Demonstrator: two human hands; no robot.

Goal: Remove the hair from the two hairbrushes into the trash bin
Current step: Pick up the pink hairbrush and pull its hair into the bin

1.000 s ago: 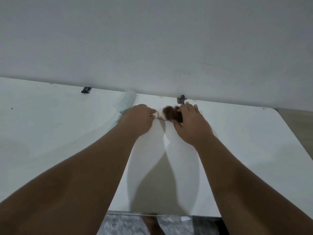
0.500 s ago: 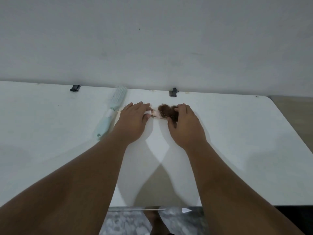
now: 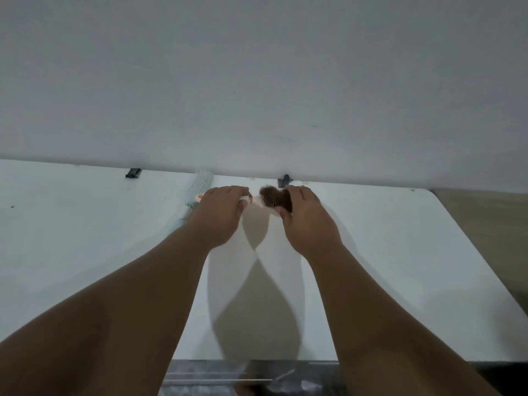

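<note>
The teal hairbrush (image 3: 201, 183) lies at eleven o'clock of the left hand (image 3: 220, 215), which grips the pink hairbrush (image 3: 258, 200) by its handle. At three o'clock the right hand (image 3: 308, 224) pinches its hair clump (image 3: 271, 195). The first brush is being stripped, and the next move likely needs a firm pull free.

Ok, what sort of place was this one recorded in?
Likely a plain room in a home: a plain white table stands against a bare grey-white wall. The left hand and right hand hold a pale pink plastic hairbrush matted with brown hair, and a mint-green plastic hairbrush lies beside it.
</note>
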